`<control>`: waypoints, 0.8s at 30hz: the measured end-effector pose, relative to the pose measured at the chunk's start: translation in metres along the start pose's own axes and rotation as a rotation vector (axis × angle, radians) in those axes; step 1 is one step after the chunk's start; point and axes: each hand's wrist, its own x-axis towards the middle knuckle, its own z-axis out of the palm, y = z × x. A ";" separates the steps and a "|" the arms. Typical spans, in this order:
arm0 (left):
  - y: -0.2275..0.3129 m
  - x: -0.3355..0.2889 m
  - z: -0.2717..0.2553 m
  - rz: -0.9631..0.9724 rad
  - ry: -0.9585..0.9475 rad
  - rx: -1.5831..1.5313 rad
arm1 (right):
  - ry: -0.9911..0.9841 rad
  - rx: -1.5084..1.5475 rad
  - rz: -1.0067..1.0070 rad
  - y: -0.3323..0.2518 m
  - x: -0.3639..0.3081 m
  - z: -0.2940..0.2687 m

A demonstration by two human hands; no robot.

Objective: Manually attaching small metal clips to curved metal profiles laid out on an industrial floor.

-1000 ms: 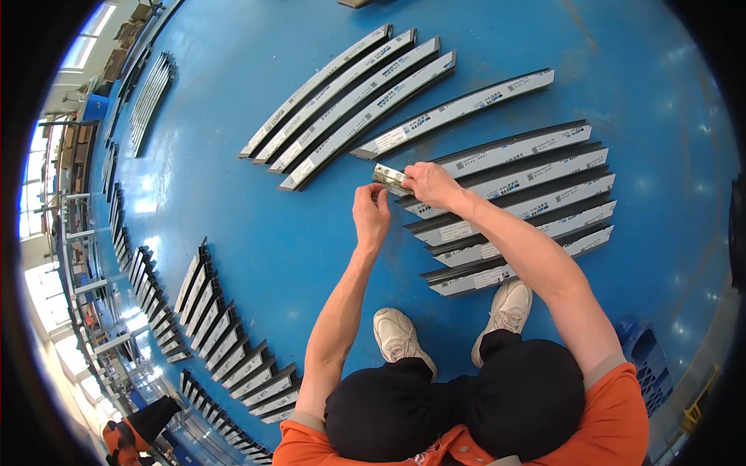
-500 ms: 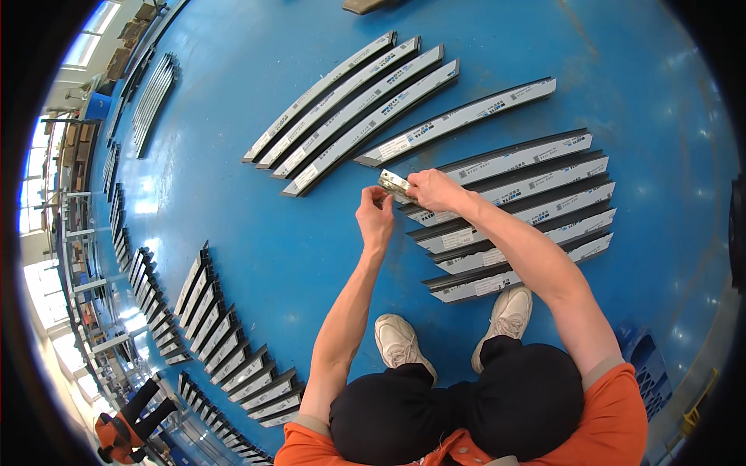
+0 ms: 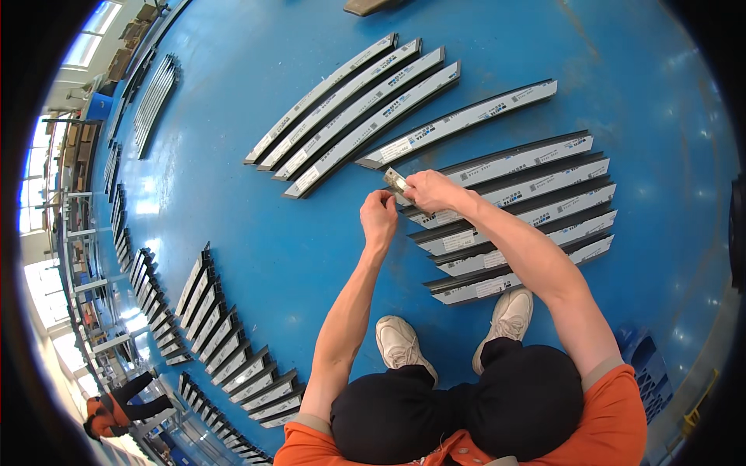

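Note:
My right hand [image 3: 433, 192] is closed on a small shiny metal bracket [image 3: 395, 179], whose bare end sticks out up and left past the fingers. Close beside it, my left hand [image 3: 378, 217] has its fingers curled together near the bracket's lower part; whatever they pinch is hidden. Both hands are over the left ends of a row of dark metal profiles [image 3: 505, 166] with pale printed film along their faces. A single slightly curved profile [image 3: 466, 120] lies just beyond the hands.
Several curved profiles [image 3: 373, 109] lie side by side farther off on the blue floor [image 3: 287, 256]. More rows of profiles [image 3: 233, 353] stretch along the left. A person in orange [image 3: 109, 412] is at the lower left. A blue plastic crate [image 3: 651, 369] stands by my right side.
The bracket has turned in my right hand and shows a narrower side. My left fingers have closed in more tightly. The person at the lower left has shifted.

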 end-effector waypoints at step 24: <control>-0.001 0.008 -0.004 -0.070 -0.032 0.076 | -0.072 0.117 0.039 -0.017 -0.001 -0.021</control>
